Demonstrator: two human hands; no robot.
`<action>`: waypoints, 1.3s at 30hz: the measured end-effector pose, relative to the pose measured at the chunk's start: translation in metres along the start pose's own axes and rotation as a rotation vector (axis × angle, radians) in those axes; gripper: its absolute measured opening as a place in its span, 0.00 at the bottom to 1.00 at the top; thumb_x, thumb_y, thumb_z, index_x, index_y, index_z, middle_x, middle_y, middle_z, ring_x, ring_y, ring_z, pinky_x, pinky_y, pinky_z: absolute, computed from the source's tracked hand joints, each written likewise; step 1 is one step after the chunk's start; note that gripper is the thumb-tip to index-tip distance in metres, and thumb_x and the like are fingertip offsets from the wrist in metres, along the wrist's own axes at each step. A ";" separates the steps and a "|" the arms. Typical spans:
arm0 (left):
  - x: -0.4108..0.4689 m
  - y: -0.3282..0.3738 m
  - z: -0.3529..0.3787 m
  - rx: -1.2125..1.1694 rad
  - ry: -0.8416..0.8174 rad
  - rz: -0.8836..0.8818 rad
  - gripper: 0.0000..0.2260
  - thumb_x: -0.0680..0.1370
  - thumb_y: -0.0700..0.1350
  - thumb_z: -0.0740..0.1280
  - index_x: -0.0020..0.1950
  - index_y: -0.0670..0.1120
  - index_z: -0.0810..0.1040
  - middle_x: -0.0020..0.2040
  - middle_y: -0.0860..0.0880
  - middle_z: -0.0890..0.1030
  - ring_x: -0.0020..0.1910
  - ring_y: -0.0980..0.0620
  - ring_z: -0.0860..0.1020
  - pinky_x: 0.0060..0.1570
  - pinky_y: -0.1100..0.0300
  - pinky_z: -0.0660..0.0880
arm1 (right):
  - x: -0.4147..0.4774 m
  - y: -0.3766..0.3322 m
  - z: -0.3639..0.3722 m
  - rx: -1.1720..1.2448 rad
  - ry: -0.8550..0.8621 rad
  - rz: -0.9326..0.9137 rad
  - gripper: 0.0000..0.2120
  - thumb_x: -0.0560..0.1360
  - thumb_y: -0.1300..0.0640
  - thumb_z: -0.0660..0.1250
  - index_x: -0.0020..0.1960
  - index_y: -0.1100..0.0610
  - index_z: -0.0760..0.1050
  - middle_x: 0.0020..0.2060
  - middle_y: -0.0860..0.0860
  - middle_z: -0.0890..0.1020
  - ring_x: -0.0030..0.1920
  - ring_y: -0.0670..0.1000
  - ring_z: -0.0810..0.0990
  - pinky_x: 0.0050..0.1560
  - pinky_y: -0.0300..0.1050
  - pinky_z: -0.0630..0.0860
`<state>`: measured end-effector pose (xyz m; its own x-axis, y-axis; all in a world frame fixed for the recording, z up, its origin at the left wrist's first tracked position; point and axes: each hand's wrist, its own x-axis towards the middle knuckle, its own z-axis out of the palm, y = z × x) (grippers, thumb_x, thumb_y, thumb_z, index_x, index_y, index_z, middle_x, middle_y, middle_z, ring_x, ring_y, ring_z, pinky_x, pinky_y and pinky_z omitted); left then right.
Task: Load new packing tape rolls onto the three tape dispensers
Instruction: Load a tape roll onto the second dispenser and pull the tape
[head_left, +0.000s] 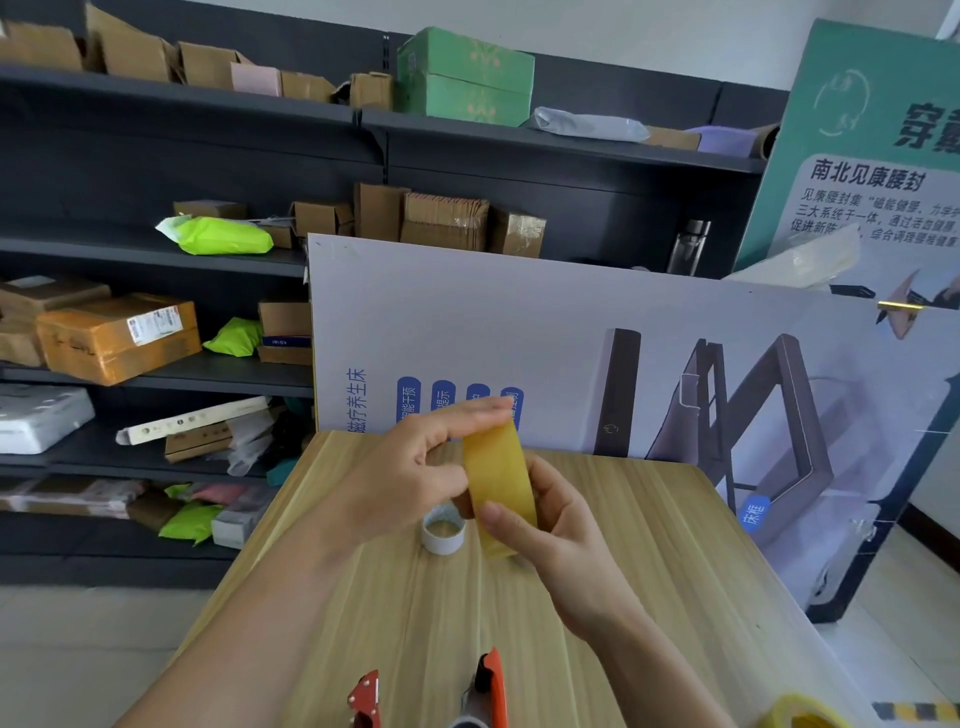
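The tape roll (498, 483) is above the surface (623, 519). The left hand (410, 483) fingers (462, 418) pinch its edge, and the right hand (561, 530) wraps around it. Better to find the loose end first, turning the roll slowly.

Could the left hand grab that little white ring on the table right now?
Probably not yet: the left hand is busy pinching the yellow tape roll. The white ring sits uncovered close by, so letting go should do it.
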<state>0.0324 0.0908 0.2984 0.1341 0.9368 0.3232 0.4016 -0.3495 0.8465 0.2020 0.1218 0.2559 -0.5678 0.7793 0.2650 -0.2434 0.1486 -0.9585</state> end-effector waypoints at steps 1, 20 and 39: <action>0.000 0.001 0.001 -0.021 0.007 0.010 0.25 0.70 0.37 0.61 0.67 0.50 0.75 0.68 0.59 0.74 0.70 0.65 0.66 0.70 0.60 0.64 | 0.000 0.002 0.000 -0.002 0.012 -0.002 0.19 0.74 0.63 0.70 0.64 0.61 0.73 0.51 0.54 0.85 0.53 0.54 0.84 0.50 0.42 0.79; 0.020 0.007 0.005 0.279 0.410 0.191 0.02 0.73 0.40 0.72 0.40 0.45 0.83 0.42 0.54 0.81 0.45 0.57 0.78 0.48 0.63 0.74 | 0.003 0.015 -0.007 -0.168 -0.013 -0.035 0.21 0.71 0.54 0.74 0.61 0.57 0.74 0.55 0.62 0.79 0.56 0.62 0.80 0.55 0.56 0.80; 0.015 -0.002 0.010 0.005 0.439 0.059 0.10 0.80 0.39 0.62 0.39 0.46 0.74 0.29 0.54 0.77 0.31 0.57 0.73 0.34 0.67 0.72 | 0.003 0.001 -0.005 -0.073 0.029 0.049 0.18 0.71 0.56 0.73 0.58 0.62 0.76 0.45 0.58 0.84 0.43 0.52 0.85 0.43 0.43 0.80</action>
<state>0.0429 0.1056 0.2971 -0.2401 0.8193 0.5207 0.4093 -0.4009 0.8196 0.2040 0.1271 0.2556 -0.5546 0.8038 0.2151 -0.1574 0.1524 -0.9757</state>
